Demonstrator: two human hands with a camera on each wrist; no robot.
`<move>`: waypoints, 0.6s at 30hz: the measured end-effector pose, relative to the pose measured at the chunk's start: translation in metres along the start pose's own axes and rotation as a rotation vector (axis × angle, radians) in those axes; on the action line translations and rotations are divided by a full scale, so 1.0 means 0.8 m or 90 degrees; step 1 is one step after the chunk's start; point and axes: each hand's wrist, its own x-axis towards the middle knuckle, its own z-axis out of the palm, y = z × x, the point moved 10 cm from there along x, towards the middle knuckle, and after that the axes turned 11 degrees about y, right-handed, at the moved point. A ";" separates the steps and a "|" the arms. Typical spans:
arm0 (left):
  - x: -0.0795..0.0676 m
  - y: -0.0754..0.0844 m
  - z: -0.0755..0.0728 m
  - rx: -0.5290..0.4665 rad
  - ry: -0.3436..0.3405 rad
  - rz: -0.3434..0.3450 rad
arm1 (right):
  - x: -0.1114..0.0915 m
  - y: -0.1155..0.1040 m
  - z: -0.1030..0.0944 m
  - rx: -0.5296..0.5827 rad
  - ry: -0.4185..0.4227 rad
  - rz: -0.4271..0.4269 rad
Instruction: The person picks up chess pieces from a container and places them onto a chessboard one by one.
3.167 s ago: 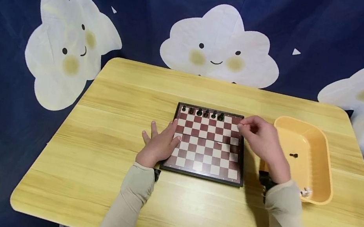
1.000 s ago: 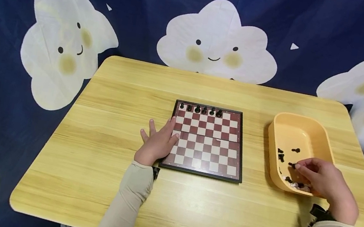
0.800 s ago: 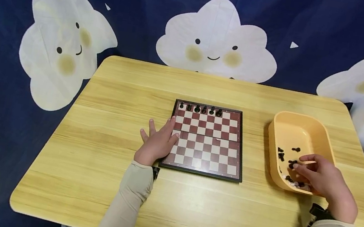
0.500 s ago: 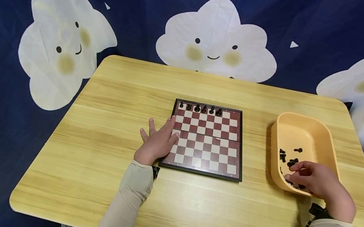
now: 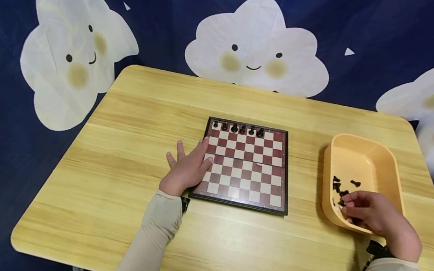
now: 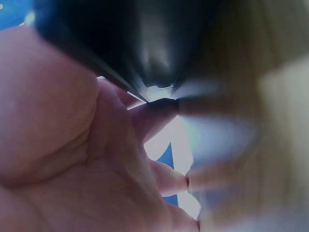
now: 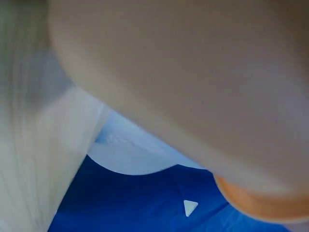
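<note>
A checkered chessboard (image 5: 242,170) lies flat on the table, with several black chess pieces (image 5: 243,129) standing along its far row. My left hand (image 5: 186,171) rests against the board's left edge, fingers spread and thumb over the border; its palm and fingers (image 6: 166,179) show beside the board's dark side in the left wrist view. My right hand (image 5: 378,218) reaches into the yellow tray (image 5: 395,175), thumb and index finger pinching a black chess piece (image 5: 341,203) near the tray's floor. The right wrist view shows mostly blurred hand and a bit of the tray's orange rim (image 7: 270,210).
More black pieces (image 5: 336,186) lie along the tray's left side, and one black piece (image 5: 355,183) lies on its floor farther back. Pieces at the tray's near end are partly hidden by my right hand. Behind the wooden table (image 5: 115,214) hangs a blue cloud-patterned curtain (image 5: 168,14).
My right hand went from the board to the tray, released one black piece there, then moved nearer the tray's left side to another. The tray shifted slightly right. My left hand stays put.
</note>
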 end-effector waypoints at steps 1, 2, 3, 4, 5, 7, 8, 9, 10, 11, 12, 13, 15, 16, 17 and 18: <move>0.000 0.000 0.000 0.000 0.000 0.000 | 0.001 -0.001 -0.001 0.005 0.009 -0.009; 0.000 0.000 0.000 0.000 -0.001 0.000 | 0.002 -0.001 -0.003 0.008 0.022 -0.016; 0.000 0.000 0.000 0.000 0.000 0.001 | 0.003 -0.002 -0.004 0.009 0.034 -0.027; 0.000 0.000 0.000 -0.001 0.000 0.001 | 0.003 -0.003 -0.005 0.010 0.042 -0.039; 0.000 0.000 0.000 -0.003 0.000 0.000 | 0.004 -0.003 -0.005 0.020 0.044 -0.045; 0.000 0.000 0.000 -0.005 0.001 0.002 | 0.005 -0.002 -0.004 0.036 0.045 -0.051; 0.000 0.000 0.000 -0.005 0.001 0.002 | 0.005 -0.001 -0.004 0.038 0.046 -0.050; 0.001 0.000 0.000 -0.006 0.002 0.003 | 0.005 -0.001 -0.003 0.036 0.045 -0.051; 0.001 0.001 0.000 -0.006 0.002 0.004 | 0.005 -0.001 -0.002 0.036 0.041 -0.049; 0.001 0.001 0.000 -0.006 0.003 0.005 | 0.005 -0.001 -0.002 0.030 0.041 -0.042; 0.001 0.001 0.000 -0.005 0.003 0.006 | 0.005 0.000 -0.002 0.022 0.041 -0.036; 0.001 0.001 0.000 -0.005 0.003 0.006 | 0.004 0.000 -0.002 0.010 0.041 -0.031; 0.001 0.001 0.001 -0.006 0.004 0.007 | 0.004 0.000 -0.004 -0.016 0.046 -0.020; 0.001 0.001 0.001 -0.006 0.004 0.007 | 0.004 -0.001 -0.005 -0.019 0.050 -0.016; 0.001 0.001 0.001 -0.006 0.004 0.007 | 0.004 -0.002 -0.007 -0.028 0.063 -0.019; 0.001 0.000 0.002 -0.007 0.004 0.006 | 0.005 -0.004 -0.011 -0.038 0.080 -0.027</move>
